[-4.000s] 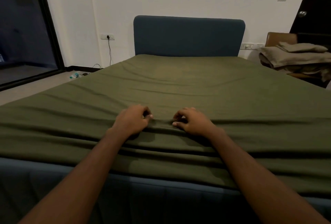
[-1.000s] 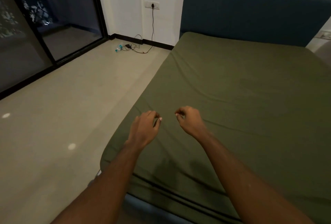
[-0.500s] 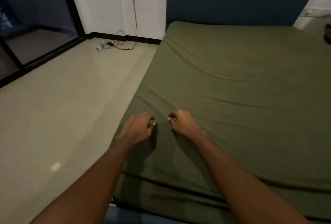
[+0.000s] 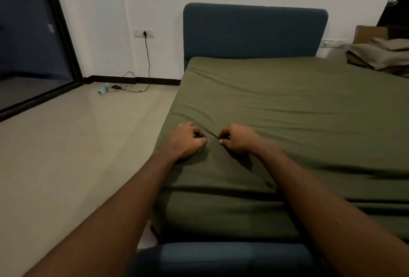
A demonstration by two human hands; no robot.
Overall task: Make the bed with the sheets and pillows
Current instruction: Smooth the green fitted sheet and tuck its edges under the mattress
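An olive green sheet (image 4: 298, 110) covers the mattress up to the blue headboard (image 4: 254, 30). Near the bed's front left corner my left hand (image 4: 186, 140) and my right hand (image 4: 238, 139) rest on the sheet a little apart. Both have their fingers curled and pinch the cloth, and a small ridge of fabric rises between them. Folds run across the sheet near the foot, above the blue bed frame (image 4: 221, 256). Folded beige bedding (image 4: 385, 55) lies on a chair at the far right.
Bare floor (image 4: 77, 155) stretches along the bed's left side to a dark glass door (image 4: 31, 44). A plugged-in cable (image 4: 147, 59) with a charger and a small bottle (image 4: 102, 89) lies by the far wall. A dark door stands at the top right.
The view has lifted and swung right, so the whole headboard and the chair show. Both hands have closed tighter on the sheet near the front left corner.
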